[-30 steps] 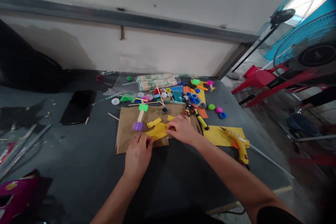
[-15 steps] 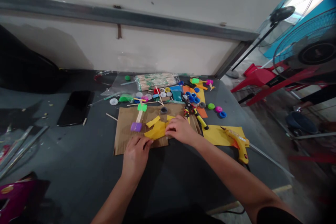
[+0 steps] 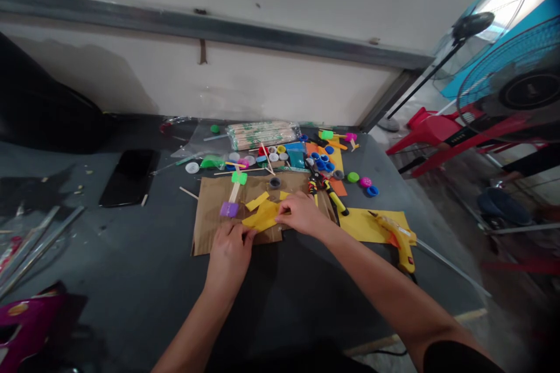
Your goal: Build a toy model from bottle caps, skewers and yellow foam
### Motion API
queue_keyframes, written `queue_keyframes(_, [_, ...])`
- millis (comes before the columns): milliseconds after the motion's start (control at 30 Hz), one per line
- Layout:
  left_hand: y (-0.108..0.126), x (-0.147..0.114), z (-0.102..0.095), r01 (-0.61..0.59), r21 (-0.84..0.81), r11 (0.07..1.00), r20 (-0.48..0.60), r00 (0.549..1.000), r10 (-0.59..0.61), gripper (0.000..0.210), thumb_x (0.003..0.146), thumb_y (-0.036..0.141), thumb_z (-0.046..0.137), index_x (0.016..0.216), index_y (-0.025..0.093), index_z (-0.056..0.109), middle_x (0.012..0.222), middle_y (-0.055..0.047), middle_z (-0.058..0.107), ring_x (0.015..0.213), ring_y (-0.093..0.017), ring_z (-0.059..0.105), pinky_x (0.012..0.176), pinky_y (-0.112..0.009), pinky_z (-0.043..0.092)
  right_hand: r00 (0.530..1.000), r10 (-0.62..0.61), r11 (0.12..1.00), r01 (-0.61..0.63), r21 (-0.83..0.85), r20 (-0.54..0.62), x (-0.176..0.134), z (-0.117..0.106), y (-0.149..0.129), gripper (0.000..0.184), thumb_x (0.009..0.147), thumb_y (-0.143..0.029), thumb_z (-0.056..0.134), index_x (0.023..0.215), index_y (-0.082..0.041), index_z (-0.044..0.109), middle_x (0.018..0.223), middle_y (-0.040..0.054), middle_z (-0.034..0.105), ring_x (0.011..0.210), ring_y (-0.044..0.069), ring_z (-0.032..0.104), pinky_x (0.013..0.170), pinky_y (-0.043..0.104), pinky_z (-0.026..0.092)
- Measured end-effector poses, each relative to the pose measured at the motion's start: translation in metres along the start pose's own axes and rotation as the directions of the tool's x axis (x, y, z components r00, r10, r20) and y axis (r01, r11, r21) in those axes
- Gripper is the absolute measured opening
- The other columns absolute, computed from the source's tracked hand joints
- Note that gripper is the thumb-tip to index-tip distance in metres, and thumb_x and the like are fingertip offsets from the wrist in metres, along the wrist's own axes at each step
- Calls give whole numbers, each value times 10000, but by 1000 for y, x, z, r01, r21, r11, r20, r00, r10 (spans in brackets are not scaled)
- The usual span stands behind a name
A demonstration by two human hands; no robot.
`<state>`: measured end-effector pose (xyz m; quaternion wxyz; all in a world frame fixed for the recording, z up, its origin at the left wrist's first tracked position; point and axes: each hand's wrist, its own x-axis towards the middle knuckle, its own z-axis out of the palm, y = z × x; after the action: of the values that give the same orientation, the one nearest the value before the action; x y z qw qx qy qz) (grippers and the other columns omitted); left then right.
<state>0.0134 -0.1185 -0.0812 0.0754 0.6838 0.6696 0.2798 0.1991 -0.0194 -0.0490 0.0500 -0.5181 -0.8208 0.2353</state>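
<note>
open tabletop (image 3: 140,262) left of left hand (image 3: 230,247), pliers (image 3: 336,200) blocking beyond right hand (image 3: 301,213)

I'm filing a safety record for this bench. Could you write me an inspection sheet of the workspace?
Surface: dark tabletop, small scraps at its left.
Job's things: yellow piece over brown cardboard.
Clutter: blue caps, pliers, wrapped sticks, phone; glue gun lying partly on a yellow sheet.
Hands: left hand and right hand pinch the yellow piece at opposite ends.
Cables: dark cable by the table's near edge.
Surroundings: fan, red chair at right.
</note>
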Motion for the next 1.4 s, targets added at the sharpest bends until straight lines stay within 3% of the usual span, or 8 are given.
queue_keyframes(467, [4, -2, -1, 35, 40, 999, -26, 999, -34, 128, 890, 262, 560, 792, 182, 538, 778, -41, 560, 747, -205, 538, 694, -345, 461, 1000, 24, 997, -24, -70, -2, -1, 5, -4, 93, 744, -316, 719, 722, -227, 705, 867, 11, 688, 947, 214, 559, 747, 317, 297])
queue_keyframes(567, [8, -6, -3, -104, 137, 985, 0, 995, 105, 139, 921, 209, 492, 819, 173, 578, 821, -66, 597, 795, -220, 544, 754, -371, 462, 1000, 19, 997, -19, -77, -1, -1, 4, -5, 88, 744, -316, 717, 735, -229, 710, 875, 12, 691, 942, 213, 561, 754, 317, 306])
queue_keyframes(633, [11, -11, -4, -229, 190, 955, 57, 973, 222, 175, 922, 144, 455, 945, 151, 628, 935, -97, 643, 874, -236, 552, 822, -393, 455, 1000, 15, 997, -15, -79, -3, 0, 5, -5, 96, 743, -325, 717, 744, -229, 712, 883, 13, 694, 943, 217, 562, 759, 320, 310])
queue_keyframes(700, [15, -17, -5, -277, 223, 935, 92, 960, 263, 263, 906, 111, 457, 1110, 138, 621, 1068, -113, 656, 943, -250, 550, 865, -406, 446, 1000, 15, 996, -16, -82, -5, 0, 5, -5, 99, 741, -328, 717, 750, -230, 714, 889, 16, 694, 944, 219, 563, 763, 320, 312])
queue_keyframes(1100, [23, -43, -1, -283, 295, 912, 244, 946, 215, 457, 888, 85, 443, 1338, 110, 516, 1286, -141, 595, 1141, -276, 520, 951, -417, 453, 996, 68, 995, -63, -79, 50, 4, -1, -6, 131, 725, -384, 729, 734, -253, 736, 861, 14, 723, 925, 218, 601, 744, 310, 344])
queue_keyframes(1200, [25, -39, -2, -273, 301, 914, 240, 949, 204, 433, 902, 107, 443, 1326, 101, 530, 1269, -141, 609, 1129, -274, 530, 955, -414, 458, 994, 86, 993, -79, -90, 67, 7, -3, -6, 145, 738, -403, 719, 737, -259, 738, 847, 12, 731, 904, 223, 607, 732, 314, 355])
queue_keyframes(1400, [31, -29, -2, -217, 305, 928, 190, 968, 164, 396, 926, 184, 454, 1305, 134, 556, 1261, -131, 620, 1117, -284, 540, 912, -420, 473, 996, 88, 986, -88, -141, -6, 7, -3, -3, 187, 726, -423, 740, 753, -237, 744, 894, 48, 737, 953, 255, 590, 782, 338, 367])
